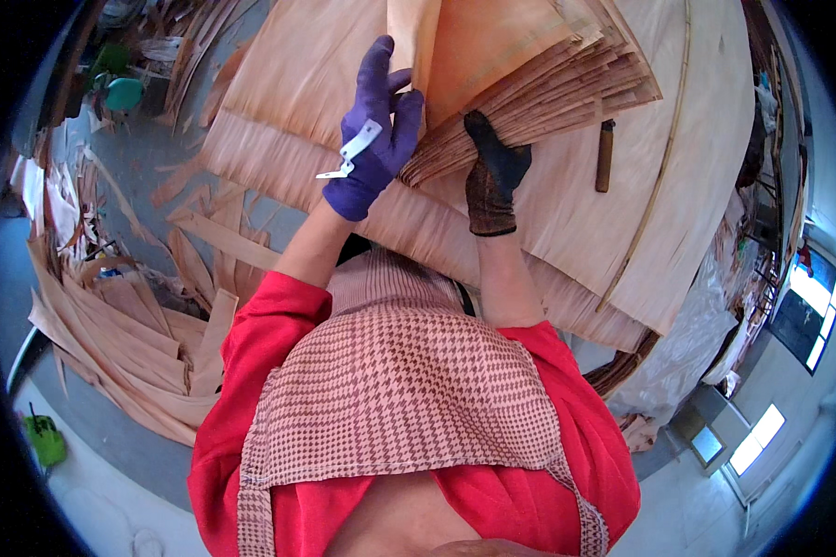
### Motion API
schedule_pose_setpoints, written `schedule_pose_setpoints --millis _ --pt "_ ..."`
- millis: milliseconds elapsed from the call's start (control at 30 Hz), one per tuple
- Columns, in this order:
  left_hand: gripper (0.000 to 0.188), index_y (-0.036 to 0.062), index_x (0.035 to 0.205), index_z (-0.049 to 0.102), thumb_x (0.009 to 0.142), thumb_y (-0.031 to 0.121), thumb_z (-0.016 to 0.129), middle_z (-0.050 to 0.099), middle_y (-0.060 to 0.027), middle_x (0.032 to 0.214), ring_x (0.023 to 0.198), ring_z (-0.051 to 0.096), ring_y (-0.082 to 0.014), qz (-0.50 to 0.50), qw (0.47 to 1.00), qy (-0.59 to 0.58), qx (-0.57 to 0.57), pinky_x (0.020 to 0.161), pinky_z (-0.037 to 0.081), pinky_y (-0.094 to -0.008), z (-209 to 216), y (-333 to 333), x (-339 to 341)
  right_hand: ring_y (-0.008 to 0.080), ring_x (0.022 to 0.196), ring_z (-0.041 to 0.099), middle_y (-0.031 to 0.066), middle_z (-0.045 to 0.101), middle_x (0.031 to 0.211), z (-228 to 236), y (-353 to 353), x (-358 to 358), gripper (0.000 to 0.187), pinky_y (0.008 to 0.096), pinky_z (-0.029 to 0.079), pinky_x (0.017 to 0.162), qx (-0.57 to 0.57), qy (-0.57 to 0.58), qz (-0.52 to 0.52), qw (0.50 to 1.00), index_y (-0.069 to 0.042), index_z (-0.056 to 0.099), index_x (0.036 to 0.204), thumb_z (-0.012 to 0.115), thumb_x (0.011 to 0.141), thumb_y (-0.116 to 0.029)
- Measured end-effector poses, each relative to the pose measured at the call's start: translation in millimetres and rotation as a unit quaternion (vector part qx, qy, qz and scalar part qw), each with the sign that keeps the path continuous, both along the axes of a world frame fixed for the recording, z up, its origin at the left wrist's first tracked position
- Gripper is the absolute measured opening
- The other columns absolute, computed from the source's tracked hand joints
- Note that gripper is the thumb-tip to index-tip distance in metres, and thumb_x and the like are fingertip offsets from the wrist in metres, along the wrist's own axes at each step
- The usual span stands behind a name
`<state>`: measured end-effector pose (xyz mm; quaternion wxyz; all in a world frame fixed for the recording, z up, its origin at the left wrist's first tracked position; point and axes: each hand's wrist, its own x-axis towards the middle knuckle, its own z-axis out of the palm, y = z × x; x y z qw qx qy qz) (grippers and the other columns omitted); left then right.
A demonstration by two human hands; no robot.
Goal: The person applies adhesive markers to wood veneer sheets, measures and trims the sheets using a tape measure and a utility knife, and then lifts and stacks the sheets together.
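Note:
My left hand (378,139), in a purple glove, has its fingers about the raised edge of a wood veneer sheet (412,42) that curls upward. A bent white strip (358,147) lies across the back of that glove. In a dark glove with a brown cuff, my right hand (498,172) grips the near edge of a fanned stack of veneer sheets (539,97), thumb on top and the other fingers hidden. Both hands are over a broad pile of larger veneer sheets (297,84). Right of the stack lies a tool with a brown handle (605,160).
A long thin stick (658,186) lies along the right of the pile. Veneer offcuts (139,325) are heaped on the left floor, with a green stool-like object (124,95) beyond. Clear plastic sheeting (669,362) hangs beside the pile's right edge.

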<state>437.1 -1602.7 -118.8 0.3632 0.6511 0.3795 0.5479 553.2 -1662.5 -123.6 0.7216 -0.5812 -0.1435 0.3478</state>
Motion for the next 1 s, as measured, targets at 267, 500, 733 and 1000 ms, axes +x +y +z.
schedule_pose_setpoints --millis 267,500,733,1000 --pt "0.033 0.0038 0.11 0.055 0.077 0.002 0.051 0.051 -0.0202 0.113 0.087 0.06 -0.0298 -0.082 0.988 0.13 0.033 0.073 0.047 -0.0321 -1.5 5.8 -0.3 0.0187 0.093 0.053 0.0083 0.057 0.104 -4.5 0.0 2.1 0.046 0.0302 0.043 0.084 0.007 -0.023 0.001 1.0 0.003 0.055 0.105 0.073 0.063 0.003" --pt "0.042 0.0033 0.108 0.055 0.07 0.017 0.068 0.057 -0.0174 0.099 0.09 0.057 -0.0305 -0.005 0.994 0.105 -0.004 0.077 0.046 -0.034 10.0 1.0 14.0 0.0183 0.09 0.054 0.0096 0.058 0.101 -12.8 0.9 4.5 0.044 0.0304 0.045 0.082 0.004 -0.047 0.004 0.999 0.004 0.054 0.106 0.069 0.064 0.005" --pt "0.058 0.0081 0.114 0.049 0.064 0.023 0.075 0.05 -0.0175 0.112 0.099 0.053 -0.0334 -0.007 0.99 0.134 -0.032 0.082 0.045 -0.0363 4.4 2.7 15.9 0.0185 0.089 0.055 0.009 0.058 0.099 -11.7 1.8 2.3 0.043 0.0306 0.045 0.082 0.029 -0.011 -0.008 0.999 0.004 0.055 0.104 0.07 0.063 0.005" --pt "0.057 0.0038 0.119 0.045 0.072 0.024 0.069 0.05 -0.0177 0.111 0.103 0.05 -0.0315 -0.094 0.991 0.091 -0.038 0.085 0.042 -0.0372 -9.4 15.1 3.4 0.0177 0.092 0.053 0.0081 0.057 0.102 -0.8 0.5 1.5 0.045 0.0297 0.04 0.086 0.004 -0.039 -0.004 0.999 0.003 0.054 0.106 0.071 0.064 0.002"
